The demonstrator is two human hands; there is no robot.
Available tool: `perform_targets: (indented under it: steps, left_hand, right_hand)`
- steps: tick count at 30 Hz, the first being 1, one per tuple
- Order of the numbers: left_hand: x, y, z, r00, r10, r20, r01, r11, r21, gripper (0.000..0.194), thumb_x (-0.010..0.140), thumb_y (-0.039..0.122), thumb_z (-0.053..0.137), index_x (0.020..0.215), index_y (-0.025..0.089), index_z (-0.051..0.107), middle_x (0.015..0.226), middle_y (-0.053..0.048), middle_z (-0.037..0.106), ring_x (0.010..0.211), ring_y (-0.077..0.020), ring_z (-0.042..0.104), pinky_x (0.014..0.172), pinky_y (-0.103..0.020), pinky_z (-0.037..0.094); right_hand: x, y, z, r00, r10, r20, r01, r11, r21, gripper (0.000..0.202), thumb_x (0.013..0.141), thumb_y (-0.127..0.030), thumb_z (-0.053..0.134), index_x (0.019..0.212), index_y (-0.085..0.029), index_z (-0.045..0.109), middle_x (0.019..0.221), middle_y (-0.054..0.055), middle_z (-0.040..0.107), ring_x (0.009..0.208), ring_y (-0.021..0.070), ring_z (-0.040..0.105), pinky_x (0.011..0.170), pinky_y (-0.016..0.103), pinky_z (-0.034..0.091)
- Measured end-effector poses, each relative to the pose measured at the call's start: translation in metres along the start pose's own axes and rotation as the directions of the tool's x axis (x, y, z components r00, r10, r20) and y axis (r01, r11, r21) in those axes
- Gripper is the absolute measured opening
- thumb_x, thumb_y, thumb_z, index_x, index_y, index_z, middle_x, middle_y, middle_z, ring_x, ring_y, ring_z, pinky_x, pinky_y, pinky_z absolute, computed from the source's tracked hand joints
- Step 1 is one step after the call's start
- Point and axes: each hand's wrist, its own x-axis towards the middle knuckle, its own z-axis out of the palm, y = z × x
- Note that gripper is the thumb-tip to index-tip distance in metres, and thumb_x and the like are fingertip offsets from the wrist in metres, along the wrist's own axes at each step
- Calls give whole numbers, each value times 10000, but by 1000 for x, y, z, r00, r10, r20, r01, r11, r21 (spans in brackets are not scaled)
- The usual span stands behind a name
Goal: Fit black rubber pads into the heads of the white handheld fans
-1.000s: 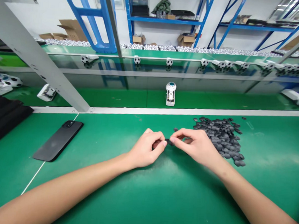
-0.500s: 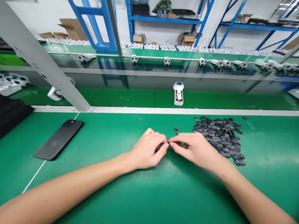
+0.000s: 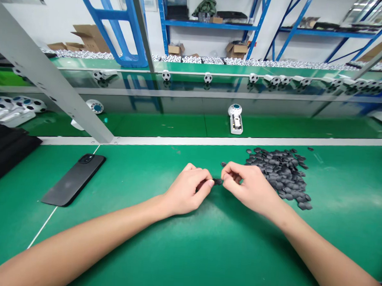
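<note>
Near the middle of the green table [image 3: 159, 252], my left hand [image 3: 190, 189] is closed in a pinch at a small black piece [image 3: 217, 181]. Just right of it, my right hand [image 3: 246, 183] has thumb and forefinger pressed together; whatever lies between those fingertips is too small to make out. A heap of small black discs [image 3: 281, 171] spreads on the table behind and to the right of my right hand. One loose disc [image 3: 223, 164] lies beside its forefinger.
A black phone [image 3: 75, 179] lies at the left, near black sheets [image 3: 5, 150]. Beyond the white rail [image 3: 178, 140], a belt carries an open white device [image 3: 236, 119] and other football-patterned devices [image 3: 29, 104]. A slanted metal post [image 3: 53, 76] rises at the left.
My right hand has moved slightly right and up, away from my left fingertips, and a black piece now shows between the hands. The devices on the near belt have shifted right.
</note>
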Motion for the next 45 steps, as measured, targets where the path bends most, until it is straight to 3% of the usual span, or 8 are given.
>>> perform_targets:
  steps: [5, 9, 12, 23, 32, 37, 42, 45]
  left_hand:
    - [1, 1, -3, 995, -102, -17, 101, 991, -88, 313, 1074, 352, 451, 845, 192, 592, 711, 25, 598, 705, -155, 500, 802, -318, 373]
    - [2, 1, -3, 993, -113, -27, 110, 988, -105, 303, 1063, 337, 472, 831, 188, 597, 695, 30, 593, 699, -151, 497, 801, -310, 373]
    - [2, 1, -2, 994, -105, -30, 101, 991, -93, 281, 1051, 313, 491, 821, 186, 590, 668, 42, 562, 677, -142, 476, 795, -304, 368]
    - [1, -3, 1, 999, -18, 45, 17, 1000, 2, 274, 1077, 286, 414, 843, 186, 518, 724, 39, 553, 679, -138, 470, 787, -327, 336]
    - [2, -2, 2, 996, 4, 91, -7, 999, 37, 270, 1072, 271, 398, 832, 191, 491, 721, 35, 560, 662, -140, 471, 783, -337, 336]
    - [2, -2, 1, 998, -4, 61, 5, 1000, -4, 278, 1072, 280, 409, 821, 193, 492, 716, 32, 556, 675, -146, 472, 780, -331, 341]
    - [1, 0, -2, 999, -18, 38, 21, 997, -76, 313, 1088, 303, 396, 817, 193, 510, 717, 33, 560, 692, -145, 479, 809, -321, 356]
    - [1, 1, -4, 998, -58, 36, 61, 993, -101, 330, 1090, 330, 402, 824, 192, 539, 732, 30, 586, 701, -145, 490, 822, -318, 362]
  right_hand:
    - [1, 3, -5, 1000, 8, -10, -8, 998, -54, 397, 1074, -324, 449, 697, -209, 402, 599, -55, 435, 562, 126, 389, 555, 287, 266]
    - [0, 1, -2, 999, -54, 2, 54, 998, 12, 231, 1077, -337, 507, 938, -225, 652, 874, -21, 684, 748, 143, 590, 661, 258, 402]
    - [-1, 2, 0, 995, -103, 12, 103, 994, 43, 140, 1028, -285, 605, 1109, -260, 717, 1007, -22, 739, 810, 141, 640, 686, 236, 447]
    - [-1, 1, 3, 988, -128, 90, 128, 992, 2, 101, 990, -199, 626, 980, -216, 725, 875, -31, 755, 728, 117, 679, 704, 213, 476]
    - [-4, 4, 16, 978, -197, 69, 207, 954, -217, 81, 933, -147, 576, 898, -185, 639, 781, 11, 685, 676, 165, 642, 658, 271, 431]
    - [-2, 2, 13, 990, -126, 71, 135, 980, -145, 69, 924, -173, 564, 866, -211, 570, 728, -33, 618, 619, 133, 561, 613, 257, 380]
    - [2, 7, 1, 998, -67, 14, 69, 991, -117, 199, 999, -200, 458, 807, -229, 415, 659, -62, 453, 572, 129, 399, 574, 279, 291]
    - [3, 8, -1, 997, -71, 25, 74, 989, -130, 362, 1079, -326, 443, 740, -222, 371, 633, -54, 424, 568, 134, 386, 574, 292, 283]
